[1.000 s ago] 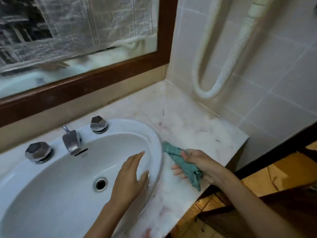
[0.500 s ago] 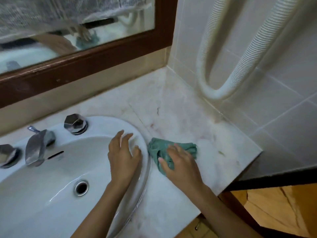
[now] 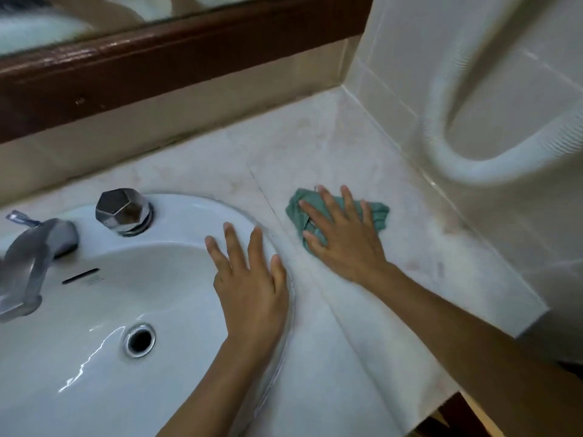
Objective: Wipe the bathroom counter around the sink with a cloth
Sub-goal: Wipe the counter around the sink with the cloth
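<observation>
A crumpled green cloth [image 3: 377,212] lies on the pale marble counter [image 3: 331,143] just right of the white oval sink [image 3: 176,216]. My right hand [image 3: 342,234] presses flat on the cloth with its fingers spread and straight; most of the cloth is hidden under it. My left hand [image 3: 250,279] rests flat on the sink's right rim, fingers straight and pointing away from me, holding nothing.
A chrome faucet [image 3: 28,257] and a faceted chrome knob [image 3: 121,211] stand at the sink's back. A wood-framed mirror [image 3: 157,58] runs behind. On the tiled right wall [image 3: 407,58] hangs a white ribbed hose [image 3: 492,165]. The counter's right edge [image 3: 536,313] drops off.
My right hand went from gripping the cloth near the front edge to pressing it flat and sliding it farther back on the counter. My left hand shifted up onto the sink rim.
</observation>
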